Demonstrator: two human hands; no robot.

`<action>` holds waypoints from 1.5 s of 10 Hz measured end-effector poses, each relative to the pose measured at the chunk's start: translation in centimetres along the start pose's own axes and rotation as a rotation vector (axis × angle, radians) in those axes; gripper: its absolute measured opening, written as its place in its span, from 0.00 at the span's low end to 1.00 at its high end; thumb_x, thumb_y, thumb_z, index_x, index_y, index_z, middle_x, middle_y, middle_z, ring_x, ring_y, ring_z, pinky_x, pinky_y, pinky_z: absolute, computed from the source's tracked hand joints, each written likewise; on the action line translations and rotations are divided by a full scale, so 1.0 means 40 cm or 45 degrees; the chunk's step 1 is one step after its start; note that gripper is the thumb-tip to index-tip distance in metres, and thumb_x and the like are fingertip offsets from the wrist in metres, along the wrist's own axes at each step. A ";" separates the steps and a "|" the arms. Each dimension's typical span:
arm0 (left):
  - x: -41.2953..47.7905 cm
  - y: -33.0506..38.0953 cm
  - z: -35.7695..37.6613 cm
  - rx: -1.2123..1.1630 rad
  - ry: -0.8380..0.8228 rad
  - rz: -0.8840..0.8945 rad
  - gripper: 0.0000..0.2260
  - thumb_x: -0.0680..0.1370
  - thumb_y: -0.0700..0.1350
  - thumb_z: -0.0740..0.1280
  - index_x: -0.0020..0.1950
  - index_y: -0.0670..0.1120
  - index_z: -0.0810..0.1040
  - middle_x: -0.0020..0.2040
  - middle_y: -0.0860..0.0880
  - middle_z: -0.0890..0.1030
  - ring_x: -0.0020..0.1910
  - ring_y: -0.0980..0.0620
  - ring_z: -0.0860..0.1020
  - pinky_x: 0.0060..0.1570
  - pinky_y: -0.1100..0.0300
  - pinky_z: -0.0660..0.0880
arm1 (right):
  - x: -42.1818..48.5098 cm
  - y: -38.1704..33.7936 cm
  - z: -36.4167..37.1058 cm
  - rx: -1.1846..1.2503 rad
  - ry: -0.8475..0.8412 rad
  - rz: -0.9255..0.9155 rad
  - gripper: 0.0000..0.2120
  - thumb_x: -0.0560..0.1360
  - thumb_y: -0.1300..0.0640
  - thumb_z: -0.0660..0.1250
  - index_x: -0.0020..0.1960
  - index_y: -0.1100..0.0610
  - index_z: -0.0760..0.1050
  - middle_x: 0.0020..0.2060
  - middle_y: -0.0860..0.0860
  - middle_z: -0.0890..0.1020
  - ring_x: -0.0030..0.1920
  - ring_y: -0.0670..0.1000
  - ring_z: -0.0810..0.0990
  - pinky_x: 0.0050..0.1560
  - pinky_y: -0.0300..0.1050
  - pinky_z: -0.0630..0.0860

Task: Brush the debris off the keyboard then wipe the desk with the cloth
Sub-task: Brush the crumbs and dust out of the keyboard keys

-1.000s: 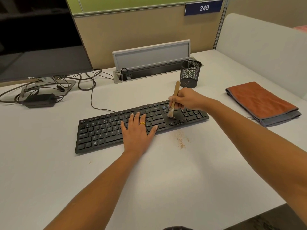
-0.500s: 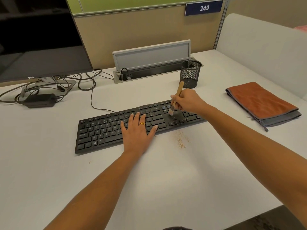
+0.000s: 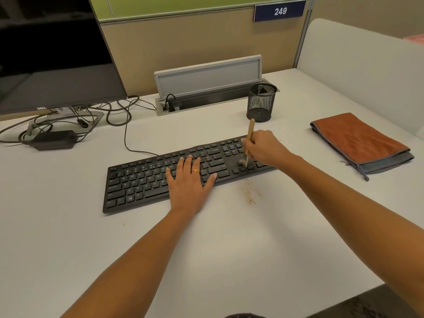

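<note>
Your right hand [image 3: 263,149] grips the wooden brush [image 3: 251,128], bristles down on the right end of the keyboard [image 3: 142,180]. Your left hand [image 3: 190,180] lies flat, fingers straight, on the middle keys. Brown debris [image 3: 250,195] sits on the counter [image 3: 229,249] just in front of the keyboard. The folded cloth [image 3: 358,138] lies well to the right.

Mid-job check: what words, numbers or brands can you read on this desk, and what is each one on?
"249": white digits on the blue sign on the partition.
"DELL": on the lower bezel of the monitor.
Keyboard: the key legends are too small and blurred to read reliably.
Nothing else here carries readable text.
</note>
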State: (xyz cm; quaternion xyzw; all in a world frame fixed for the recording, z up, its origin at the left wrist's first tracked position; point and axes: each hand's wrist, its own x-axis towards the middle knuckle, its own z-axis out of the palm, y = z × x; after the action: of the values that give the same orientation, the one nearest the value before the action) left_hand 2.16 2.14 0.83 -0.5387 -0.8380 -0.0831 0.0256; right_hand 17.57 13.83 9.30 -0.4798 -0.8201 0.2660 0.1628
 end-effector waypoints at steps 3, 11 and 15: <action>0.001 0.000 0.001 0.000 0.003 0.001 0.31 0.79 0.65 0.48 0.78 0.50 0.54 0.78 0.50 0.54 0.77 0.50 0.48 0.73 0.43 0.46 | -0.021 0.040 -0.018 0.119 0.234 0.043 0.19 0.81 0.52 0.55 0.47 0.64 0.78 0.40 0.58 0.81 0.41 0.55 0.79 0.46 0.48 0.75; 0.001 -0.002 0.002 -0.017 0.028 -0.001 0.31 0.79 0.65 0.49 0.77 0.50 0.56 0.78 0.50 0.56 0.77 0.50 0.49 0.73 0.43 0.47 | -0.007 0.059 0.014 0.278 0.165 -0.019 0.18 0.80 0.53 0.58 0.51 0.66 0.80 0.39 0.56 0.80 0.38 0.49 0.76 0.42 0.42 0.75; 0.000 -0.002 0.003 -0.013 0.027 0.008 0.31 0.79 0.65 0.49 0.77 0.50 0.56 0.78 0.50 0.55 0.77 0.50 0.49 0.73 0.43 0.46 | 0.039 0.023 -0.035 -0.080 0.108 -0.030 0.19 0.81 0.53 0.56 0.50 0.67 0.78 0.45 0.60 0.81 0.42 0.54 0.78 0.44 0.46 0.74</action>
State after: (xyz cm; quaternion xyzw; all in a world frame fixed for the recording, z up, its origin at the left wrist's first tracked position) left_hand 2.09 2.14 0.69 -0.5404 -0.8357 -0.0929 0.0320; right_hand 18.18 15.95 9.89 -0.4858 -0.8260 0.2176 0.1854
